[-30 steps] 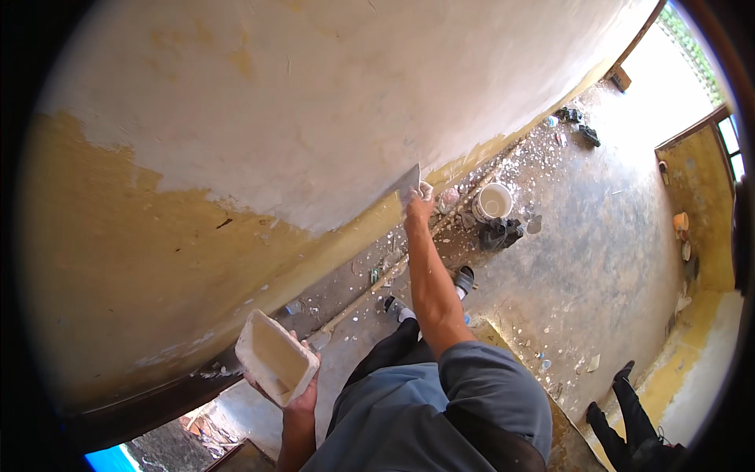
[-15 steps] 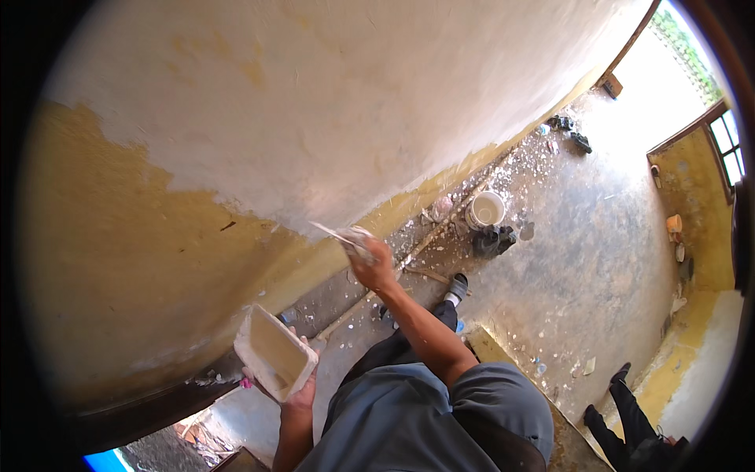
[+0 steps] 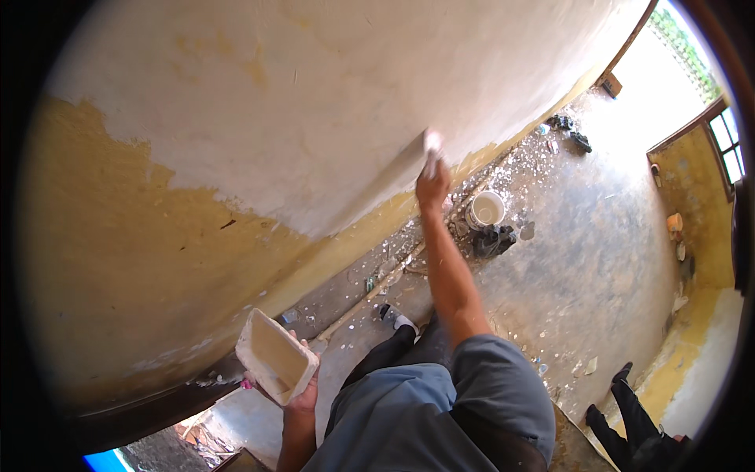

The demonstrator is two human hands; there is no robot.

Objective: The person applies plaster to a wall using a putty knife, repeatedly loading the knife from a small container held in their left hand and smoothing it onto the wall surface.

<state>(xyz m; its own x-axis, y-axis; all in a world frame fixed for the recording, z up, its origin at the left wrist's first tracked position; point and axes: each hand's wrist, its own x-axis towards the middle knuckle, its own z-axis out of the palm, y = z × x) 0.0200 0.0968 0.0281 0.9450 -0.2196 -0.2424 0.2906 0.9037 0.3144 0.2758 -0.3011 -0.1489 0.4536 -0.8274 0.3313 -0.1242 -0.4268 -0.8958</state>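
My right hand (image 3: pixel 432 191) is closed round a putty knife (image 3: pixel 432 147), which is smeared by motion, its blade up against the white-coated part of the wall (image 3: pixel 314 102). Below that coat the wall is bare yellow (image 3: pixel 118 259), with a ragged border between the two. Down at the left, my left hand (image 3: pixel 303 391) grips a rectangular mortar tray (image 3: pixel 299 379) from beneath and its right side. The tray is tilted and its inside shows a beige, coated surface; how much material lies in it I cannot tell.
A white bucket (image 3: pixel 485 210) stands by the wall's foot beside a black plastic bag (image 3: pixel 494 241). A long pole (image 3: pixel 354 309) lies along the wall among scattered white flakes. Another person's legs (image 3: pixel 629 413) show at lower right. Dark shoes (image 3: pixel 580 142) lie farther off.
My right hand with the putty knife has swept up and to the right along the wall, and the arm is stretched out farther. My left hand and the tray have barely moved.
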